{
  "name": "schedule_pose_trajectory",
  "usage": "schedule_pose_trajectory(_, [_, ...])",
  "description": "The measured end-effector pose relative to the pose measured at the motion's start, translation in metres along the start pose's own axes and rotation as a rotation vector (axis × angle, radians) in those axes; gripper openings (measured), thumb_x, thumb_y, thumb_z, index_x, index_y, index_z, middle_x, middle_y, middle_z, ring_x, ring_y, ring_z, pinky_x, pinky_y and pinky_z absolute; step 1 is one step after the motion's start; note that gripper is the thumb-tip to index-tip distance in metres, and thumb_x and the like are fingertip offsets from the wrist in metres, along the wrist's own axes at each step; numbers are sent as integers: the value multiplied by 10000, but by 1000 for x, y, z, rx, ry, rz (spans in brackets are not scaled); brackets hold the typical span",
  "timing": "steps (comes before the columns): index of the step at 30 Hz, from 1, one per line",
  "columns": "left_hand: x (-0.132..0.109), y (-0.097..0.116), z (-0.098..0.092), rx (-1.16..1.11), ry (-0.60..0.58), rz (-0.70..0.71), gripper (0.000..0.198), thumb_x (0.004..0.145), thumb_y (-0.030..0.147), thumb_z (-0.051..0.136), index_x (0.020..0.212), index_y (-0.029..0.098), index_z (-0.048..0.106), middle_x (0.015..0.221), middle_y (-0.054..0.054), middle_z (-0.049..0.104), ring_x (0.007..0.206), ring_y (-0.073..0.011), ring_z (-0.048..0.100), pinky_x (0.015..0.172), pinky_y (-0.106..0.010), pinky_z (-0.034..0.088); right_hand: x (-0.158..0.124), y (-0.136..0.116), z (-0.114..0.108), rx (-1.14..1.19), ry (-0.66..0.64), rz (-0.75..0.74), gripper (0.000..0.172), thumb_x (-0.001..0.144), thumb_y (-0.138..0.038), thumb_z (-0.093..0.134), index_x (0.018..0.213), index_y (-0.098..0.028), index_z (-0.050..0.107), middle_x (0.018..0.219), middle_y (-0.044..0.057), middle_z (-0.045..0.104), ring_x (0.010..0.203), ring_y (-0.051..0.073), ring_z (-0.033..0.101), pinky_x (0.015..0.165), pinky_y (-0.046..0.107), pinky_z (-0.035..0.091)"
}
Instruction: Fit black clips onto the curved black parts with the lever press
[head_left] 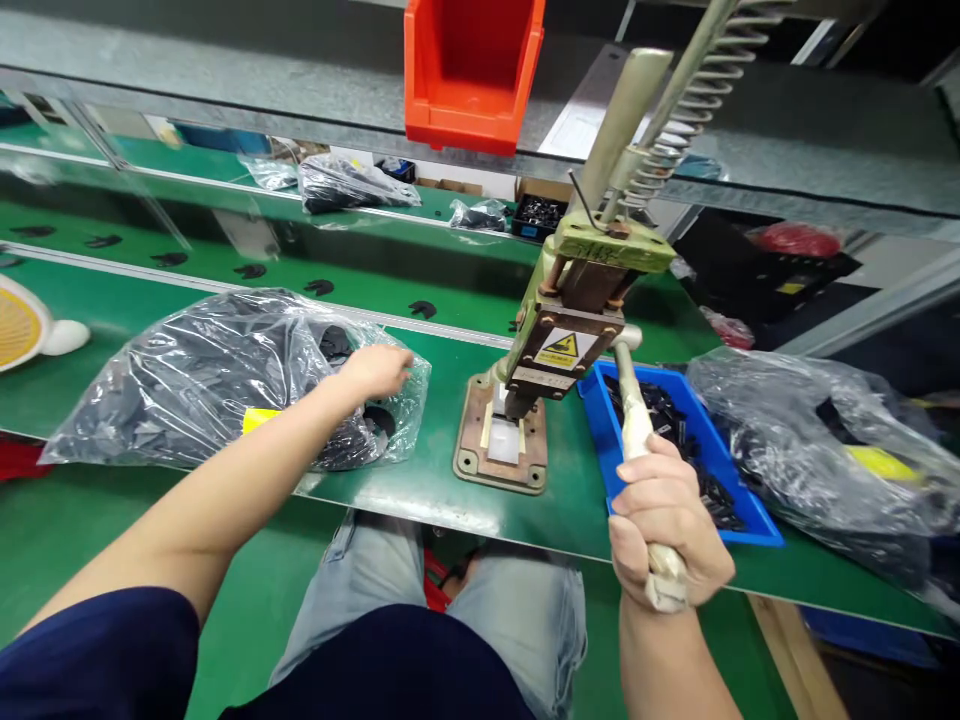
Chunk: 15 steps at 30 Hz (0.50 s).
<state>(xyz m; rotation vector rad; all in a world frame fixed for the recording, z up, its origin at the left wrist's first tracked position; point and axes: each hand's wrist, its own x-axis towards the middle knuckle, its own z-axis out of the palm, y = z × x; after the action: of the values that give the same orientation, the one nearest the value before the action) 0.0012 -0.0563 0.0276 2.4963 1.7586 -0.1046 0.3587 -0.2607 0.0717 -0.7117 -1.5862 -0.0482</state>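
My right hand is wrapped round the taped lever of a green hand press, which stands in front of me. Under its ram, a pale block sits on the rusty base plate. My left hand is over the mouth of a clear plastic bag full of dark flat pieces. Its fingers are curled, and whatever they may hold is hidden. A dark round piece shows in the bag just below that hand.
Right of the press, a blue bin holds black parts, beside another plastic bag. Behind the bench, several black curved pieces lie on a green belt. An orange bin hangs over the shelf edge. A fan is far left.
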Motion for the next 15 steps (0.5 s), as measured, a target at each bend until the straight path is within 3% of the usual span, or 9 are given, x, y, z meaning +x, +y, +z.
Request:
schedule_pose_trajectory(3, [8, -45, 0, 94, -253, -132, 559, 893, 554, 649, 1311, 185, 695, 1273, -194, 749, 1184, -378, 697, 970, -413, 530, -1, 1, 0, 6, 13, 3, 200, 751, -122, 706, 627, -211, 577, 684, -35, 632, 815, 202, 682, 1063, 624, 523])
schedule_pose_trajectory(5, [10, -55, 6, 91, -313, -135, 658, 825, 620, 701, 1327, 194, 693, 1319, -201, 731, 1215, -394, 682, 981, -415, 519, -2, 1, 1, 1, 24, 10, 205, 755, -133, 710, 625, -216, 573, 680, -37, 633, 809, 198, 683, 1065, 616, 529])
schedule_pose_trajectory(10, [11, -43, 13, -39, -341, -65, 589, 757, 478, 775, 1269, 197, 703, 1221, -146, 768, 1098, -320, 720, 895, -333, 521, -2, 1, 1, -29, 23, 23, 227, 783, -176, 715, 625, -233, 562, 678, -47, 630, 805, 188, 681, 1081, 594, 540])
schedule_pose_trajectory(15, [11, -25, 4, -274, -240, 32, 295, 886, 486, 635, 1001, 219, 690, 905, -42, 761, 857, -231, 712, 741, -289, 498, -1, 0, 1, -19, 17, 16, 211, 774, -169, 716, 632, -233, 574, 672, -51, 630, 803, 183, 674, 1085, 595, 533])
